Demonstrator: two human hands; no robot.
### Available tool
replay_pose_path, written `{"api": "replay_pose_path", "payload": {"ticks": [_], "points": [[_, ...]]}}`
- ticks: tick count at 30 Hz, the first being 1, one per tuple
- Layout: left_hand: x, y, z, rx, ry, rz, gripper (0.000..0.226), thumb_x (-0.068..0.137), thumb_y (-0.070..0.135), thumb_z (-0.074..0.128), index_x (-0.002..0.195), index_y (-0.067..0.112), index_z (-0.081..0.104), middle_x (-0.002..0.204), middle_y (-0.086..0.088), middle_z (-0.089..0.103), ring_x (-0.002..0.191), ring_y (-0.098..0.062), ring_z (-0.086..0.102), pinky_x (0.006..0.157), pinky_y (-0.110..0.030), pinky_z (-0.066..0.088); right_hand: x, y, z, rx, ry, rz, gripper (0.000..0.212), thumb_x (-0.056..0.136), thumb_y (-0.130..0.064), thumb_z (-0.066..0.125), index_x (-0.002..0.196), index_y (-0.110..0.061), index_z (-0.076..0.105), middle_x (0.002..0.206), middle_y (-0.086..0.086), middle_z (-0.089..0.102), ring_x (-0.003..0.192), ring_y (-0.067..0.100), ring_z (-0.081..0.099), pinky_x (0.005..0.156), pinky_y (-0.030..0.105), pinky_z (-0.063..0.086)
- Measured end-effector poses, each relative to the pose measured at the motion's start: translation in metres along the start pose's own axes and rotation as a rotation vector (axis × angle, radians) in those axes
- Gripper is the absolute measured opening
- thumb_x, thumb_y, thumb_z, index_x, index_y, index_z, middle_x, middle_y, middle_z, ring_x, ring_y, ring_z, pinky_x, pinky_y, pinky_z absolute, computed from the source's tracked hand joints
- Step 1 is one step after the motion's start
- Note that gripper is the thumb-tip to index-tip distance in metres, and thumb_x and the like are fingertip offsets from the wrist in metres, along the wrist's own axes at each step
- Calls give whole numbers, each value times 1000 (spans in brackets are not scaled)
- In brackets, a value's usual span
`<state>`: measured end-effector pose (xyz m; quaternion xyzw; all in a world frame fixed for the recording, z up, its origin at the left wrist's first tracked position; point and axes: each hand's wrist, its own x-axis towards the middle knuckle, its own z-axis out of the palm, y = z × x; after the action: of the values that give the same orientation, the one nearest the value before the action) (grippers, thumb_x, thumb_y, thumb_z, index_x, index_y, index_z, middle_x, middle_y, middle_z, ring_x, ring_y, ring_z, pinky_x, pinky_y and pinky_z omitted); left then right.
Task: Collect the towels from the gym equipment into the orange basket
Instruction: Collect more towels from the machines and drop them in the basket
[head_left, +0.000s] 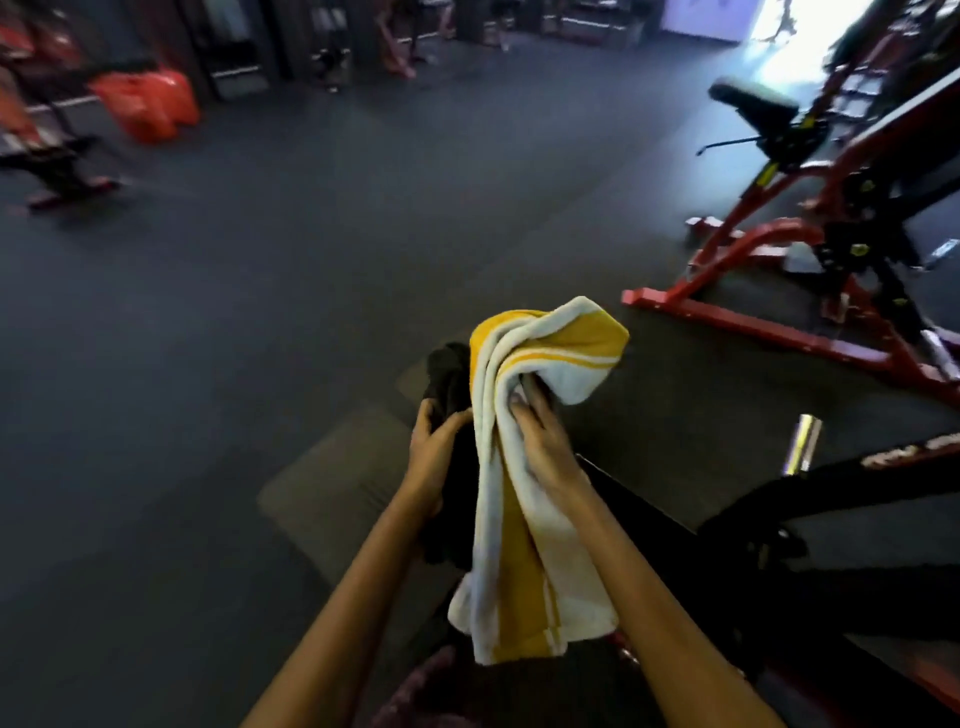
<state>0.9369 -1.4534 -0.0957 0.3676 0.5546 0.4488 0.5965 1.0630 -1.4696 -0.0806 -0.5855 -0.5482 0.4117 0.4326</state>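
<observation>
A yellow and white striped towel (524, 467) hangs in front of me, bunched at the top and draped down between my forearms. My right hand (545, 436) grips it near the top. Beside it, a dark towel (449, 379) is held in my left hand (434, 447), partly hidden behind the striped one. Far off at the upper left, an orange basket (148, 104) stands on the floor, blurred.
A red-framed gym machine (779, 244) with a black padded seat (753, 101) fills the right side. A black bench or machine part (779, 525) lies at my lower right. More equipment (57, 166) stands at the far left. Dark rubber floor (311, 234) stretches between me and the basket.
</observation>
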Motion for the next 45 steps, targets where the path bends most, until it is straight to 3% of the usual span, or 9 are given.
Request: {"api": "replay_pose_path", "payload": {"ticks": [6,11,15,21,24,28,31,36,45], "points": [[-2,11,-75,-159,220,-54,118,61,57,79,148,6,15,147,-15,38,126,-29,50,99,-45,48,28,-29,89,-479,-194,-155,54,93,-35,48,144,-23,34,152,4,31,138,28,28,112,46,26],[7,15,-157,-209,479,-156,105,79,38,72,150,9,1,151,-17,28,129,-32,45,94,-43,49,41,-47,179,-536,-404,-225,56,92,-34,50,145,-25,32,154,0,27,141,27,19,114,50,20],[9,15,-249,-210,632,-157,87,83,36,67,148,6,17,145,-17,37,126,-32,47,92,-43,48,41,-65,264,-423,-551,-249,57,76,-42,45,130,-23,51,138,3,48,128,25,37,107,43,31],[13,12,-359,-35,714,-69,29,84,28,67,100,12,48,102,-11,60,89,-21,59,68,-30,49,52,-91,388,-267,-133,-216,63,77,-63,49,82,-6,75,96,14,71,100,32,61,91,44,46],[15,15,-399,-13,751,-71,22,84,26,66,85,14,48,82,-2,57,78,-16,57,60,-26,46,53,-111,448,-402,22,-347,70,60,-63,69,92,-1,67,104,21,63,105,42,55,88,48,42],[23,16,-448,-112,776,-132,20,88,26,62,83,10,52,79,-3,56,71,-12,54,63,-26,46,85,-129,503,-476,-373,-415,86,57,-70,66,120,-12,56,127,9,52,123,32,46,98,50,38],[32,22,-479,-307,825,-156,12,90,24,59,86,13,55,94,-6,61,82,-19,60,71,-31,50,114,-120,529,-411,-584,-254,78,66,-66,68,129,-25,50,136,4,47,129,26,44,107,49,35],[61,37,-529,-445,884,-104,43,92,24,56,133,10,49,126,-12,59,115,-31,58,96,-42,49,139,-102,558,-61,-986,556,111,60,-61,76,147,-30,15,145,8,39,125,31,46,107,47,39],[143,85,-633,-372,932,-81,47,93,34,51,134,11,48,128,-13,58,110,-29,58,88,-39,49,214,-144,662,69,-1030,496,115,51,-41,84,145,-30,20,139,7,44,119,28,48,105,48,41]]}}
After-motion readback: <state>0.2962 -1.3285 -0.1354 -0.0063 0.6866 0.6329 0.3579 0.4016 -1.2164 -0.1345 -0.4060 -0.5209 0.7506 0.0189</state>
